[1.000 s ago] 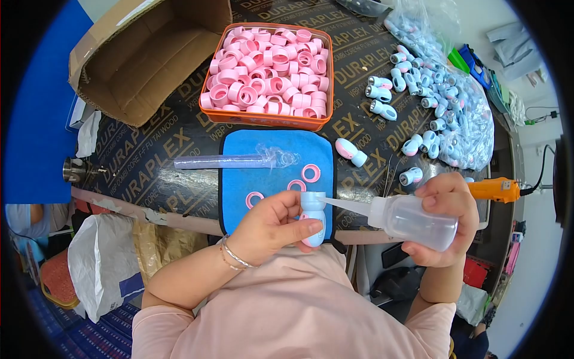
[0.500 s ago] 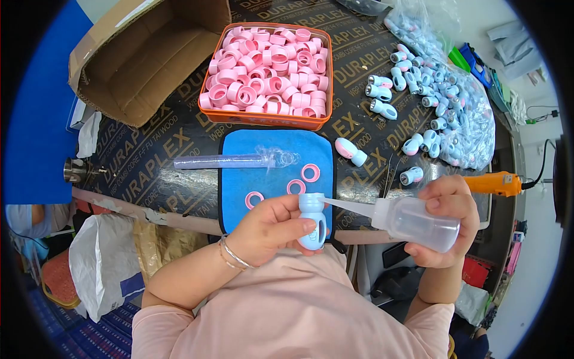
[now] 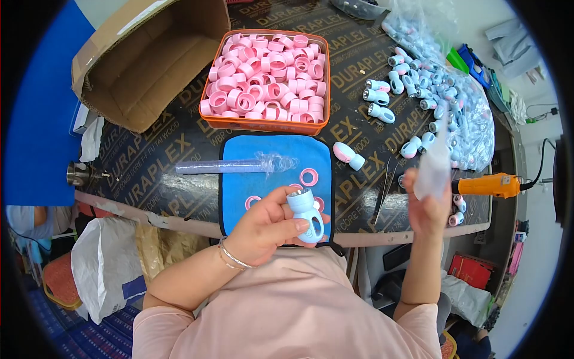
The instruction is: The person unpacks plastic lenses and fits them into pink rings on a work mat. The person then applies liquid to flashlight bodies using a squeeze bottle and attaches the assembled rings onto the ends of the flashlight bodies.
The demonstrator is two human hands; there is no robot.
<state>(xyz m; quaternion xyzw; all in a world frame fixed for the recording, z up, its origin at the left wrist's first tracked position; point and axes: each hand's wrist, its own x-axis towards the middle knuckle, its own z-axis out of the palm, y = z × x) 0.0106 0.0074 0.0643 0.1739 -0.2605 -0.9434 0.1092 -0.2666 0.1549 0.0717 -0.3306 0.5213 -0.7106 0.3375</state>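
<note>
My left hand (image 3: 272,226) is closed round a light-blue plastic handle piece (image 3: 306,216) with an oval opening, its capped end tilted up. At the right, my right hand (image 3: 428,206) grips a translucent squeeze bottle (image 3: 435,167), blurred by motion, nozzle pointing up. Under my left hand lies a blue mat (image 3: 239,146). On it rest a pink ring (image 3: 309,177), another pink ring (image 3: 253,201) partly behind my fingers, and a clear plastic tube (image 3: 221,166). A blue and pink piece (image 3: 348,155) lies just right of the mat.
An orange-rimmed tin (image 3: 263,124) full of pink rings stands behind the mat, beside an open cardboard box (image 3: 149,66). Several blue pieces (image 3: 381,112) and a plastic bag (image 3: 478,137) of them lie at the right. Tweezers (image 3: 382,191) and an orange power tool (image 3: 490,185) lie nearer.
My right hand has swung the squeeze bottle up and away from the light-blue piece, turning its nozzle upward. My left hand has tilted the piece slightly.
</note>
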